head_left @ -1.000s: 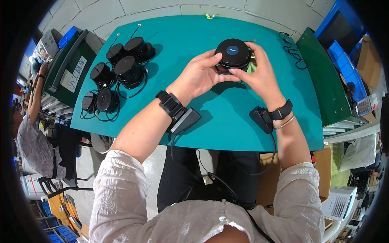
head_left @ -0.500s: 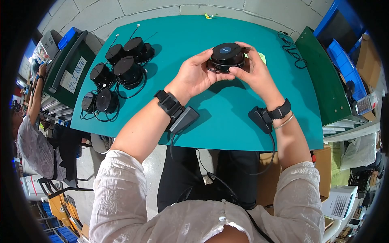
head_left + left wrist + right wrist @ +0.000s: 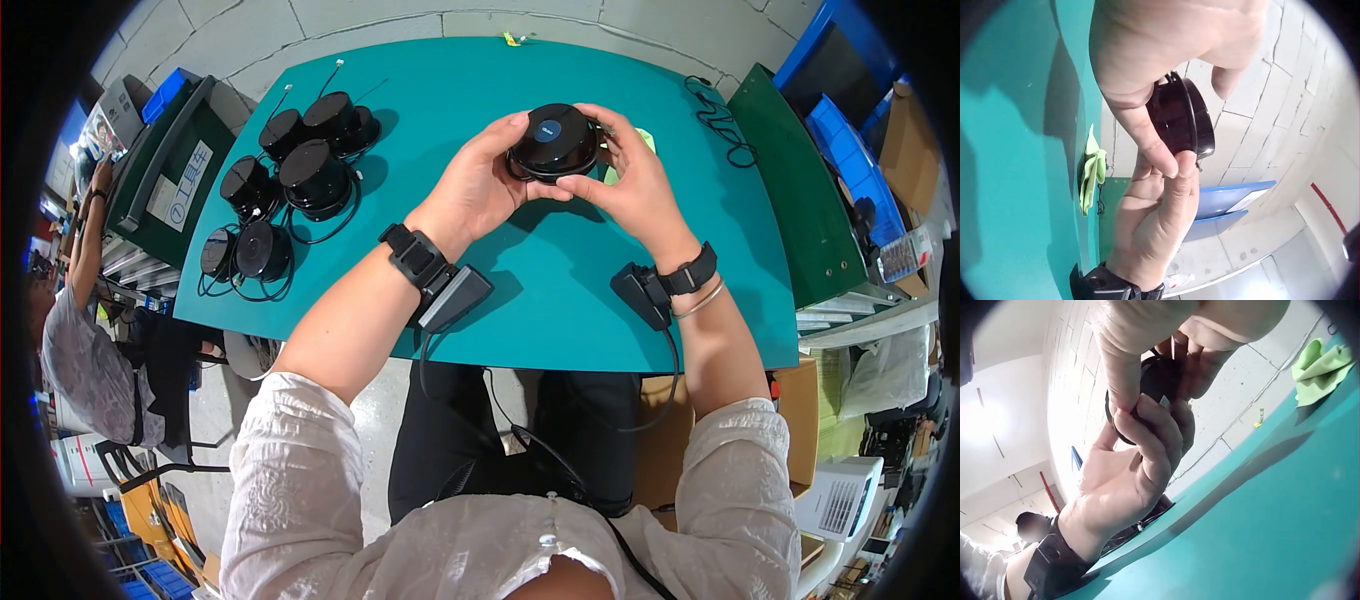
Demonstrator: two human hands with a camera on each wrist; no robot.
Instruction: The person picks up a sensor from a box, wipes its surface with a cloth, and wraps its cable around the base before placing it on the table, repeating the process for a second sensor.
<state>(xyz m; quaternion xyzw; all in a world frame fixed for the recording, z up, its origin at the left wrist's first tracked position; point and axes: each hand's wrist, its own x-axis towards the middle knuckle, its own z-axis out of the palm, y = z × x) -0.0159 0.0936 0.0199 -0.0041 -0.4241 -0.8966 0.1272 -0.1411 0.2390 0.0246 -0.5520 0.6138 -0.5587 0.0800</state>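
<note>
A round black device with a small blue label on its top is held up over the table in both hands. My left hand grips its left side, thumb at the upper edge and fingers underneath. On the opposite side my right hand pinches it, thumb at the near lower edge and fingers round the far side. The left wrist view shows the device's glossy side wall edge-on, with the fingertips of both hands meeting at its rim. Much of its underside is hidden by fingers in the right wrist view.
Several similar black devices with cables stand at the table's left. Behind my right hand lies a light green cloth. A black cable lies at the right. Green cabinets flank the green table; another person is at far left.
Both hands have moved the device a little to the left and tilted it, so more of its side wall shows. More of the green cloth has come into view.
</note>
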